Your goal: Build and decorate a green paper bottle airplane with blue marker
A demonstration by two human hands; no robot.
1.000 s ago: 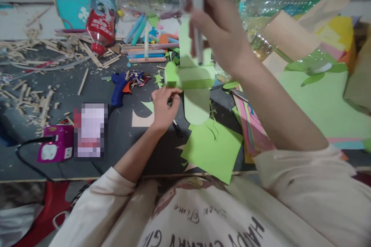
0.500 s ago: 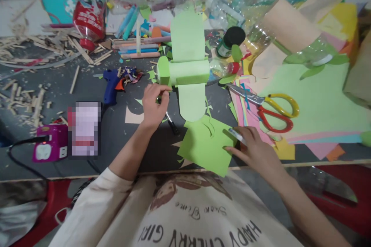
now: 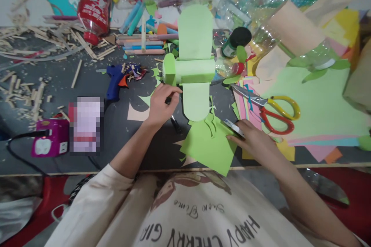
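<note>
A light green paper model lies on the dark table, a tube with a rounded flap above and another below, like an airplane. Beside the lower flap is my left hand, fingers curved, a gap between thumb and index finger. Its index fingertip is at the flap's left edge; I cannot tell whether it touches. Under that hand a black pen partly shows. My right hand pinches a small flat white-and-dark object, whose kind I cannot make out, over the bright green paper sheet.
Scissors with yellow and red handles lie on paper at the right. To the left are a blue glue gun, a blurred-out phone-like rectangle and a purple plug block. Wood sticks, markers and bottles crowd the back.
My left hand has shifted right, toward the model's lower flap. The object in my right hand is turned so that its dark side shows. The whole view has shifted slightly.
</note>
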